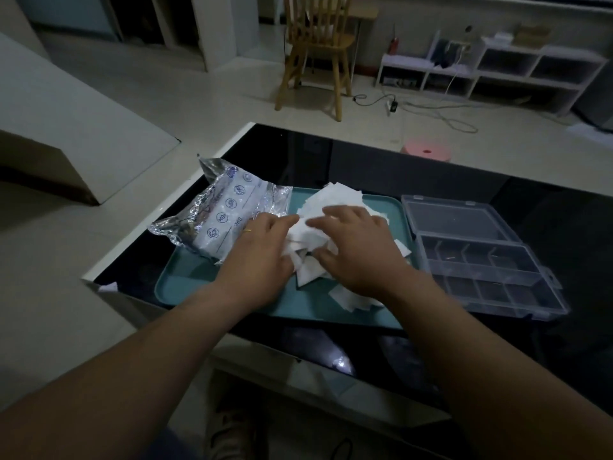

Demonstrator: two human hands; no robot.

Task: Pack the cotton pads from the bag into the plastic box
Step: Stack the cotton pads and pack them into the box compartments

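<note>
Both hands are laid flat, fingers spread, on the pile of cotton pads (335, 202); whether any pad is pinched cannot be told. Crinkled foil bag (219, 210) is seen left of centre, overlapping the teal tray (185, 280). Left hand (262, 254), then right hand (358, 250), mid-frame. Clear plastic box (481, 257) lies open at right, compartments bare.

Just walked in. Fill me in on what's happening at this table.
A person is sorting a loose pile of white cotton pads on a teal tray. Both hands, the left hand and the right hand, rest on the pile, gathering pads. The opened foil bag lies on the tray's left end. The clear plastic box sits open to the right of the tray, and its compartments look empty so far.
</note>
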